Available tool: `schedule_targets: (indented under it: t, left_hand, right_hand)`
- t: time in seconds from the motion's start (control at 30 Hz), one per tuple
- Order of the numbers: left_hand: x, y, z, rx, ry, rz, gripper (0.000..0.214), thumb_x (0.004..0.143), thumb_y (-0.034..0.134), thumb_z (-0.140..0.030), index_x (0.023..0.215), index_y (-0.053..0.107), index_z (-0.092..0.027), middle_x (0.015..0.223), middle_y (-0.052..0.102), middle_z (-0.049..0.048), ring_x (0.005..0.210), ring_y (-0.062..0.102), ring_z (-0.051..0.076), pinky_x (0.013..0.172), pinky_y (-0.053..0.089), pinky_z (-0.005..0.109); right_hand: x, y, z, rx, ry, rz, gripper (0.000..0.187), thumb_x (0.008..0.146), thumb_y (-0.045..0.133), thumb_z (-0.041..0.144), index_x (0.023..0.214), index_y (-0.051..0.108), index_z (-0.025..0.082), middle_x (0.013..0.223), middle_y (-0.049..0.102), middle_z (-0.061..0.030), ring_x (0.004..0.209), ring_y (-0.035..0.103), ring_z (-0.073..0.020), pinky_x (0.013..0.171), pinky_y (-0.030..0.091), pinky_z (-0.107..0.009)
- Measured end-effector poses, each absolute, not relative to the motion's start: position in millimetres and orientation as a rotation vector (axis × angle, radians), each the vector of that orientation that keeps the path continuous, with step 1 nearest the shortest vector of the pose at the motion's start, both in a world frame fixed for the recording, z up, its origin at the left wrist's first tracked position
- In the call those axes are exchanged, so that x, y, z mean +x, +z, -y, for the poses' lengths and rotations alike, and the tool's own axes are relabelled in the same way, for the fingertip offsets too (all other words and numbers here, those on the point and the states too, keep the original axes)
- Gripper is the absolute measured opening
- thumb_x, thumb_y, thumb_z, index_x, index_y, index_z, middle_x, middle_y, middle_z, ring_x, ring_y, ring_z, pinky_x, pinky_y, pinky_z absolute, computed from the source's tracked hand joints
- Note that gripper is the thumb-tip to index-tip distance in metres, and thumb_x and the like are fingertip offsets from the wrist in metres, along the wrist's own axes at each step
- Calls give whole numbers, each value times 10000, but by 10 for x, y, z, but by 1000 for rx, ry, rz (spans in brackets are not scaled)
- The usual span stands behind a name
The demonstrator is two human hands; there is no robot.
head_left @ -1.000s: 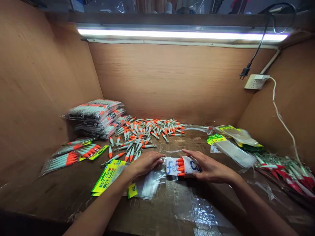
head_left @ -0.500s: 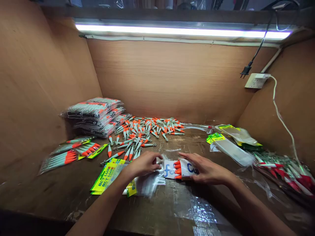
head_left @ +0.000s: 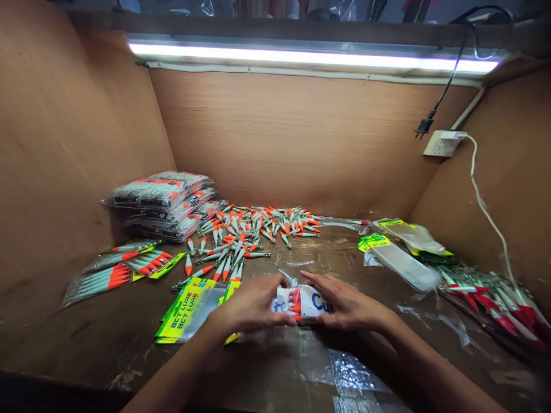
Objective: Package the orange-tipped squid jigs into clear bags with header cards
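Near the middle of the table, a white paper wrap [head_left: 321,307] with blue lettering encloses a small bundle of fishing lures [head_left: 295,304], their orange tips showing. My right hand [head_left: 355,304] is closed around the wrap's right end. At the left end, my left hand [head_left: 253,304] pinches a clear plastic bag [head_left: 289,279] against the bundle, thumb in front. How far the bag reaches over the lures is hard to see. Just left of my left hand lie header bags [head_left: 183,315] with yellow-green "BCT LURE" tops, partly covered by that hand.
Loose orange-and-pale lures [head_left: 258,226] are heaped behind my hands. Packed lure bundles [head_left: 163,201] are stacked back left, with filled bags [head_left: 103,278] in front. On the right are clear bags [head_left: 400,261] and red-and-white lures [head_left: 491,304]. A plug [head_left: 425,125] dangles above.
My left hand has moved right with the clear bag and closed at the bundle's left end. My right hand and the wrapped lures have shifted slightly left.
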State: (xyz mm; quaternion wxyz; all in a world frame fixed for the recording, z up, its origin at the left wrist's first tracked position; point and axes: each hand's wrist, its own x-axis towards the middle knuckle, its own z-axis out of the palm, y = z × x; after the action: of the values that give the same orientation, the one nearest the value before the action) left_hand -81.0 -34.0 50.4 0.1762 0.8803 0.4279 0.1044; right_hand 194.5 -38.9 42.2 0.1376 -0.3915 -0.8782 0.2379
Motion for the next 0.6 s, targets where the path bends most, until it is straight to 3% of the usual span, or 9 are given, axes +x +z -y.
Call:
schedule_targets:
  t: [0.1, 0.2, 0.33, 0.5, 0.6]
  left_hand:
    - [-662, 384, 596, 2632, 350, -1421, 673, 683, 721, -675, 1149, 557, -218, 1123, 630, 80, 1029, 583, 310, 814, 458, 369]
    - [-552, 282, 750, 2692, 372, -1567, 433, 836, 639, -526, 1124, 553, -214, 1091, 617, 81, 1029, 567, 308, 810, 461, 383]
    - [-486, 238, 814, 2672, 432, -1595, 129, 958, 459, -305, 1012, 554, -234, 975, 617, 45, 897, 595, 235, 727, 449, 329]
    - [-343, 211, 846, 2573, 592, -1734, 171, 980, 385, -269, 925, 543, -234, 892, 599, 41, 787, 599, 212, 648, 435, 319]
    - [-227, 223, 882, 2608, 636, -1706, 190, 985, 378, -254, 911, 551, -228, 896, 600, 50, 815, 600, 219, 697, 465, 335]
  right_hand:
    - [1934, 440, 403, -1127, 690, 2532, 910, 791, 698, 468, 1552, 234, 283, 1486, 458, -101, 1286, 485, -319, 1072, 390, -451]
    - [1933, 455, 413, -1110, 705, 2537, 887, 816, 664, 529, 1552, 239, 276, 1496, 446, -110, 1304, 471, -329, 1082, 379, -460]
    - [1951, 425, 409, -1086, 692, 2554, 913, 808, 681, 457, 1562, 201, 271, 1514, 425, -107, 1322, 457, -323, 1097, 368, -458]
    - [1927, 394, 436, -996, 623, 2596, 926, 818, 661, 388, 1574, 138, 275, 1593, 291, -99, 1417, 343, -304, 1151, 302, -462]
    - [1890, 418, 471, -980, 581, 2618, 874, 830, 654, 370, 1565, 185, 305, 1620, 218, -95, 1444, 296, -316, 1152, 292, -482]
